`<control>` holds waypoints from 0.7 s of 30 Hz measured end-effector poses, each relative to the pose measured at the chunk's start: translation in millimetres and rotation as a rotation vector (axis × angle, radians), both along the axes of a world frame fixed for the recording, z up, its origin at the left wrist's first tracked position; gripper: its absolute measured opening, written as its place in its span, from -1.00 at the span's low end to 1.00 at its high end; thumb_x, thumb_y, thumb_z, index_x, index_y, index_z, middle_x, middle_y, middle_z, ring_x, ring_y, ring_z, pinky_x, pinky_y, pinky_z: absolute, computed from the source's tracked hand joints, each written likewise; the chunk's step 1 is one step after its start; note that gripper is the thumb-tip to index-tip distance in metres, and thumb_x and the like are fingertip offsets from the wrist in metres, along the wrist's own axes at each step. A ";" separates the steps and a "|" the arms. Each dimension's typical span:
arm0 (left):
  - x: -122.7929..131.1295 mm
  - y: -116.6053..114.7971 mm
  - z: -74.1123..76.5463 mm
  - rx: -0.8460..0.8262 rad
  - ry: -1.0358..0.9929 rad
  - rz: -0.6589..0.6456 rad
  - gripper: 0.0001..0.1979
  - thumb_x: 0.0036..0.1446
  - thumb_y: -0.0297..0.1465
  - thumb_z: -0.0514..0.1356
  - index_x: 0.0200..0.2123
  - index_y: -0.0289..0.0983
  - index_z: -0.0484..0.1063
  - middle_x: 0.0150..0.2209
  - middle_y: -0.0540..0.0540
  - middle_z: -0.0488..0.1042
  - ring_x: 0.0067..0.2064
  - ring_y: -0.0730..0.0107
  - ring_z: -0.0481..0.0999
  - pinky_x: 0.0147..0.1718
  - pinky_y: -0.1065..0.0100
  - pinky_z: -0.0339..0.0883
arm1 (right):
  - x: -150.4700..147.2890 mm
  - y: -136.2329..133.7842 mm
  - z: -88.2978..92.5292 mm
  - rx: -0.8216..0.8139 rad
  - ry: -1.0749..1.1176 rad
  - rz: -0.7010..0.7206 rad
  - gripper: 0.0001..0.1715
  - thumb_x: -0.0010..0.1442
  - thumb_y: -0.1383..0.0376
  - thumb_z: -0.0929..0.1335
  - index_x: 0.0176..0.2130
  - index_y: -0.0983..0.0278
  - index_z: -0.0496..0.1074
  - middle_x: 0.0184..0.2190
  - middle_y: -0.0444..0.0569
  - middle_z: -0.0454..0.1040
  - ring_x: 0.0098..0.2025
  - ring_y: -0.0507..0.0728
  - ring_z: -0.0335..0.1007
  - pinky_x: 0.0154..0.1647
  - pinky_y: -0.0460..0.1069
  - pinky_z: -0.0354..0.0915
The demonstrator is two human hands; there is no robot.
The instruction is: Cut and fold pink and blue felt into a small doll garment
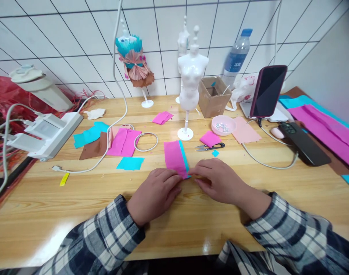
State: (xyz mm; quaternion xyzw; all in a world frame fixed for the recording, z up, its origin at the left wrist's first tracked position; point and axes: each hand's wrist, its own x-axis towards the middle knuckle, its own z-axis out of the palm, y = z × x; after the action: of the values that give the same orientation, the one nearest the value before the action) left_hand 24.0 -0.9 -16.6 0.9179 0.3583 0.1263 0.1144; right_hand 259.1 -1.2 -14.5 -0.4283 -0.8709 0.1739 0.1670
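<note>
A pink crepe paper piece with a narrow turquoise strip along its right edge lies flat on the table in front of me. My left hand holds its near end down, the fingers bent and close together over the pink corner. From the other side, my right hand touches the near end of the turquoise strip with a fingertip; its thumb stays apart from the fingers. Just beyond that hand are black thread snips, a small folded pink paper and a turquoise scrap.
A white mannequin stands behind the paper, a decorated one further left. A pink bowl of beads, cardboard box and phones are at right. Coloured papers, cables and a power strip lie left.
</note>
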 end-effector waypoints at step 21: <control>-0.1 12.9 7.3 -0.010 -0.008 0.156 -0.85 0.19 -0.32 0.17 -0.29 -0.22 0.51 -0.22 -0.11 0.49 -0.17 0.21 0.40 -0.17 0.13 0.27 | -25.0 23.1 -2.0 -0.049 -0.085 -0.049 -0.86 0.20 0.30 0.31 -0.32 0.25 0.49 -0.40 -0.07 0.42 -0.31 0.09 0.30 -0.31 -0.03 0.11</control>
State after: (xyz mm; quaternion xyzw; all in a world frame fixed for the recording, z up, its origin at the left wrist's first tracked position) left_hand 23.9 12.0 -9.3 0.8862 0.4287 0.1370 0.1101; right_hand 234.2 21.8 -16.5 -0.4606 -0.8619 0.1727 0.1232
